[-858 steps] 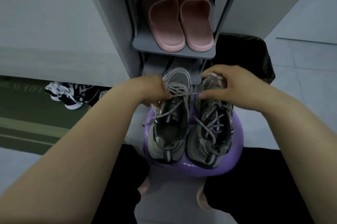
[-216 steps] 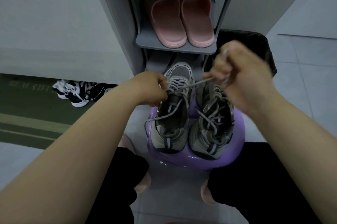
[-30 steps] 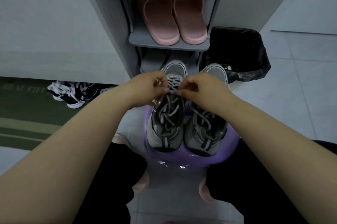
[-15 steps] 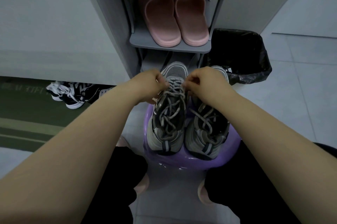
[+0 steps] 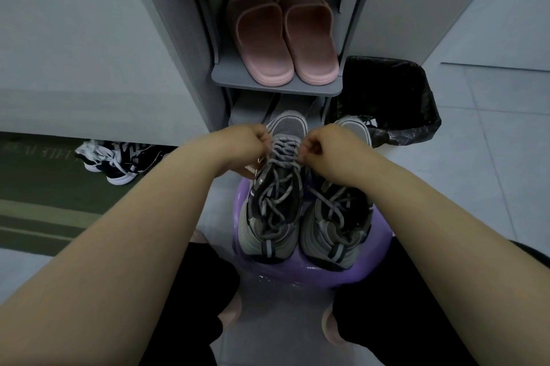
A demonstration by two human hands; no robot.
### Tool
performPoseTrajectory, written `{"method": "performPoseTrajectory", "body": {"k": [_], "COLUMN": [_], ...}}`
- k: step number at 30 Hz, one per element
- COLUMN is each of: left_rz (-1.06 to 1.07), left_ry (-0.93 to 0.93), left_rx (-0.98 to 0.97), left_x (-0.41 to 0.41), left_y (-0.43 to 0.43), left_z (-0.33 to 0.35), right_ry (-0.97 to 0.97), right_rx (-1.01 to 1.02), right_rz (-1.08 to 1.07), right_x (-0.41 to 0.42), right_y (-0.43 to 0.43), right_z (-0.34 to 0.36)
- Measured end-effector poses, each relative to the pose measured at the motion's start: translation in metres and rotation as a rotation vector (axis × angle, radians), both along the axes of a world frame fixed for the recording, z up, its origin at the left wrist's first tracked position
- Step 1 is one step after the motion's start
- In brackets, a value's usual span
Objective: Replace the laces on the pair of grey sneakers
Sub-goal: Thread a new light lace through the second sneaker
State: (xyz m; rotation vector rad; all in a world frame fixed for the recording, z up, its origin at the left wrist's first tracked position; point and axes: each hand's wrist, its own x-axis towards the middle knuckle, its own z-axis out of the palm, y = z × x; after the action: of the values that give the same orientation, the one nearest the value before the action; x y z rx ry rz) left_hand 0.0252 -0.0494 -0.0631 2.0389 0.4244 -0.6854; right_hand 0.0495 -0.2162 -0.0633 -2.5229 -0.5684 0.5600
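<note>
Head view: the grey sneakers (image 5: 275, 216) are set side by side on a purple stool (image 5: 379, 258), at 6 o'clock of the shoe rack (image 5: 276, 87). The left hand (image 5: 247, 142) and right hand (image 5: 327, 145), joined a second ago, are now drawn apart, fingers curled on the lace (image 5: 282, 152) of the left-hand shoe; a toe-end crossing is judged to be tightened. The rack edge is close at 12 o'clock and the bin (image 5: 387, 97) at 2 o'clock; room is left sideways.

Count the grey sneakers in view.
2, side by side on the purple stool: the left sneaker, its lace pinched by the left hand and right hand, and the right sneaker, partly behind the right hand. None appears hidden.
</note>
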Motion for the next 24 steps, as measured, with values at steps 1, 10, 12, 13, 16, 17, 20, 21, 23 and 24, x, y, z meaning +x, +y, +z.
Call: {"method": "performPoseTrajectory", "body": {"k": [1, 10, 12, 13, 16, 17, 20, 21, 23, 24], "left_rz": [0.01, -0.083, -0.139, -0.153, -0.147, -0.136, -0.062, -0.049, -0.062, -0.078], "left_ry": [-0.038, -0.184, -0.166, -0.145, -0.101, -0.104, -0.164, -0.192, -0.22, -0.226], "left_rx": [0.043, 0.173, 0.202, 0.198, 0.14, 0.128, 0.127, 0.139, 0.156, 0.165], "left_x": [0.0, 0.003, 0.004, 0.004, 0.004, 0.004, 0.005, 0.005, 0.006, 0.006], "left_y": [-0.002, -0.006, -0.005, -0.003, 0.003, 0.004, 0.004, 0.003, -0.001, -0.002], "left_z": [-0.001, -0.013, -0.013, -0.014, -0.015, -0.015, -0.018, -0.019, -0.02, -0.02], "right_ry": [0.02, 0.013, 0.043, 0.065, 0.1, 0.1, 0.068, 0.031, -0.041, -0.058], "right_rx": [0.048, 0.019, 0.012, 0.017, 0.038, 0.069, 0.191, 0.173, 0.075, 0.054], "right_rz": [-0.035, -0.122, -0.104, -0.1, -0.096, -0.109, -0.206, -0.217, -0.193, -0.183], "right_x": [0.002, 0.005, 0.01, 0.012, 0.015, 0.015, 0.015, 0.015, 0.013, 0.012], "right_y": [-0.001, 0.015, 0.011, 0.009, 0.004, 0.003, 0.002, 0.002, 0.005, 0.007], "right_z": [0.001, -0.013, -0.013, -0.013, -0.012, -0.012, -0.013, -0.015, -0.018, -0.018]}}
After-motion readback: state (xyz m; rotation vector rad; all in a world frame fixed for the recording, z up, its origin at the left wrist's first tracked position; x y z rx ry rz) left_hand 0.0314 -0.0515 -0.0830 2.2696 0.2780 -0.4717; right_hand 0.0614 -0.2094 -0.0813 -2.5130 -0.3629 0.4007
